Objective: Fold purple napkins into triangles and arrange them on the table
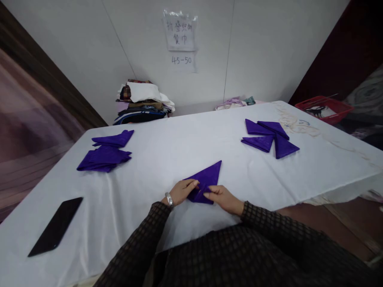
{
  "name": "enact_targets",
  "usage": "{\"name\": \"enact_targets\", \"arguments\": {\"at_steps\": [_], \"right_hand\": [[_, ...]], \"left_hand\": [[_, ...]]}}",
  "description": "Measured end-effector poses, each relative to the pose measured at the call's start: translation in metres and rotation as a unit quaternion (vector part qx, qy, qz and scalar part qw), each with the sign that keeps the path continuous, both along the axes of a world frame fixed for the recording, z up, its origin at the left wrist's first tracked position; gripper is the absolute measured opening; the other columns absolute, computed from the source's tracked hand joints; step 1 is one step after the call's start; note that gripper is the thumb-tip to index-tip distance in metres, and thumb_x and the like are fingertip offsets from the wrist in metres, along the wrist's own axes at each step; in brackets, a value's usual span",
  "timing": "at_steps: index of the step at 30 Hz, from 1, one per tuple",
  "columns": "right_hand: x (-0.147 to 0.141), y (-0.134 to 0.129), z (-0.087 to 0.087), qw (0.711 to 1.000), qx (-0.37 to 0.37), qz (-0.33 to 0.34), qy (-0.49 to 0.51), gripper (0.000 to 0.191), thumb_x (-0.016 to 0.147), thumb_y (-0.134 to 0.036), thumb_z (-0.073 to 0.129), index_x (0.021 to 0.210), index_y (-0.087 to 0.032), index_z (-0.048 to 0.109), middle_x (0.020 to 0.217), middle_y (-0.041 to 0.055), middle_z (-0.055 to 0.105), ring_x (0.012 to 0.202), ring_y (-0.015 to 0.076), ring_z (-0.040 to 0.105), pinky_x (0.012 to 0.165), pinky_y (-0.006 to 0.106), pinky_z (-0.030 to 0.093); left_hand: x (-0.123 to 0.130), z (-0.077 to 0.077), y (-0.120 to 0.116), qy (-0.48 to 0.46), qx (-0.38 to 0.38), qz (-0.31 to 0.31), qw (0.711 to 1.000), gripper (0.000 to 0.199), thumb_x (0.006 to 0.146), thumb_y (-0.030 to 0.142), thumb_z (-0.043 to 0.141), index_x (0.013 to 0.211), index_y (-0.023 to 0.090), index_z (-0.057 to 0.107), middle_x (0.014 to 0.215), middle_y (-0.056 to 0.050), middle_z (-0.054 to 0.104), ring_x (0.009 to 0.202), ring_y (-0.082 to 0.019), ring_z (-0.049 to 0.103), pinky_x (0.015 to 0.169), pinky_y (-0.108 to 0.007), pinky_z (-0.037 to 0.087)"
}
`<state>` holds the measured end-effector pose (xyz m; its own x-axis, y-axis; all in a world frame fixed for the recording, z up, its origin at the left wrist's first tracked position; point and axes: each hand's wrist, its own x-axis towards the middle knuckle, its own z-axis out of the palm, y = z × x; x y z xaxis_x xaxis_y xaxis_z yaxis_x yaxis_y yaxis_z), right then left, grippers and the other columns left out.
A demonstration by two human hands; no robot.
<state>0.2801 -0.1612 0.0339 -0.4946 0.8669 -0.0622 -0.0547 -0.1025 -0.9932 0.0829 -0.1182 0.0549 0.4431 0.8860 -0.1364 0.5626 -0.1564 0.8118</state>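
Observation:
A purple cloth napkin (206, 177), folded to a pointed shape, lies at the near edge of the white-covered table. My left hand (182, 190), with a silver bracelet at the wrist, grips its left side, the fingers partly hidden by the cloth. On the near right part of the same napkin, my right hand (225, 197) pinches a fold between thumb and fingers. Several folded purple napkins (283, 146) lie in a fan at the right. More purple napkins (103, 158) are heaped loosely at the left.
A black phone-like slab (56, 226) lies at the front left of the white tablecloth (167, 147). Stacked clothes (143, 101) stand against the wall, below a paper sign (181, 40). A red basket (326, 109) is beyond the right edge.

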Motion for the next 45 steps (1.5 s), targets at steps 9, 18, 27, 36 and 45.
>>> {"name": "enact_targets", "arguments": {"at_steps": [9, 18, 27, 36, 45], "right_hand": [[0.026, 0.059, 0.003, 0.978, -0.14, -0.138, 0.071, 0.026, 0.068, -0.038, 0.069, 0.078, -0.015, 0.063, 0.077, 0.0027, 0.065, 0.069, 0.0136, 0.057, 0.064, 0.025, 0.045], [0.037, 0.064, -0.014, 0.979, -0.081, -0.182, -0.033, 0.02, 0.068, -0.027, 0.063, 0.083, -0.018, 0.054, 0.059, -0.0043, 0.056, 0.048, 0.0103, 0.051, 0.042, 0.021, 0.037], [0.037, 0.069, -0.01, 0.982, -0.072, -0.161, -0.072, 0.013, 0.074, -0.03, 0.057, 0.077, -0.019, 0.052, 0.054, -0.0034, 0.057, 0.042, 0.0093, 0.047, 0.037, 0.02, 0.033], [0.043, 0.067, -0.003, 0.989, -0.017, -0.123, -0.084, 0.015, 0.074, -0.033, 0.059, 0.08, -0.019, 0.056, 0.056, -0.0039, 0.057, 0.046, 0.0094, 0.05, 0.04, 0.019, 0.034], [0.074, 0.09, -0.011, 0.955, -0.128, -0.248, -0.1, 0.025, 0.075, -0.018, 0.061, 0.098, -0.015, 0.054, 0.077, 0.005, 0.067, 0.053, 0.0121, 0.06, 0.041, 0.021, 0.046]], "left_hand": [[0.003, -0.014, 0.009, 0.021, 0.025, 0.084, 0.996, 0.046, 0.08, 0.053, 0.048, 0.11, 0.021, 0.061, 0.104, -0.005, 0.068, 0.099, -0.022, 0.061, 0.087, -0.032, 0.047], [0.009, -0.028, 0.01, 0.094, 0.114, 0.11, 0.983, 0.036, 0.082, 0.04, 0.051, 0.112, 0.022, 0.06, 0.1, -0.003, 0.069, 0.097, -0.02, 0.063, 0.086, -0.032, 0.048], [0.016, -0.018, 0.018, 0.152, 0.088, 0.095, 0.98, 0.039, 0.082, 0.048, 0.049, 0.108, 0.023, 0.063, 0.092, -0.004, 0.07, 0.08, -0.021, 0.064, 0.073, -0.031, 0.047], [0.057, -0.019, 0.047, 0.006, 0.0, 0.025, 1.0, 0.033, 0.078, 0.045, 0.051, 0.092, 0.019, 0.066, 0.082, -0.003, 0.07, 0.071, -0.018, 0.061, 0.064, -0.028, 0.046], [0.055, -0.028, 0.044, -0.015, 0.004, 0.076, 0.997, 0.029, 0.073, 0.046, 0.056, 0.079, 0.019, 0.062, 0.07, 0.0, 0.066, 0.062, -0.015, 0.057, 0.058, -0.027, 0.043]]}}
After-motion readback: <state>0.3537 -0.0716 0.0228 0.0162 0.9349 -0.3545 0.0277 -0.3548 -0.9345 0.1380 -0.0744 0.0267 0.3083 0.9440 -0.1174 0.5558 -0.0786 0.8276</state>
